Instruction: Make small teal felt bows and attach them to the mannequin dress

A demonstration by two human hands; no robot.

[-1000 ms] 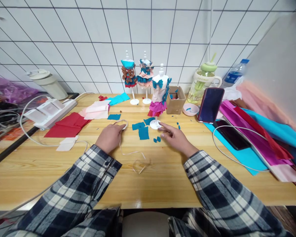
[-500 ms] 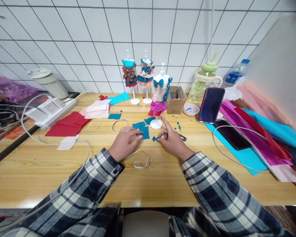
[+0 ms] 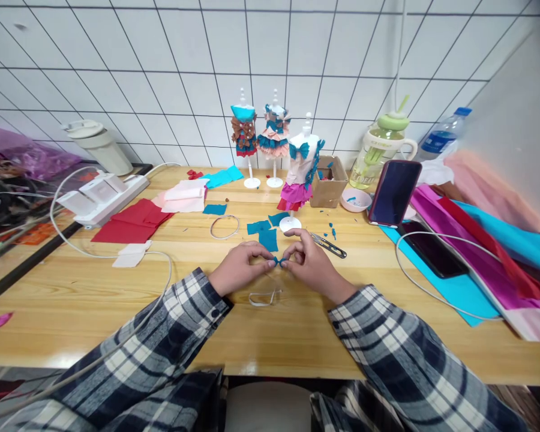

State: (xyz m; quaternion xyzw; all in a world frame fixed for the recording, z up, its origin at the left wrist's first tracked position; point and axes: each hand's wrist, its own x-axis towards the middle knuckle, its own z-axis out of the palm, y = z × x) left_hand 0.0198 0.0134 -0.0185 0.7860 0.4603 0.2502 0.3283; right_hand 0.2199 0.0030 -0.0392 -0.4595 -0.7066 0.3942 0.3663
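Between my fingertips is a small teal crepe-paper bow, pinched in the middle. My left hand grips its left end, and my right hand grips its right end with the index finger raised. Teal paper pieces lie just beyond my hands. Behind them stands a mini dress form wearing a pale top with a teal bow and a magenta and red ruffled skirt. A thin white ribbon lies curled below my hands. Thread snips rest beyond my right hand.
Two more dressed mini forms stand at the wall. A cardboard box, pink bowl, upright phone and drink jug are to the right. Red paper and a power strip with a looping cable lie left.
My left hand has moved from the teal paper pieces to the bow and taken its left end. My right hand has brought the bow slightly nearer to me. The view has shifted left.
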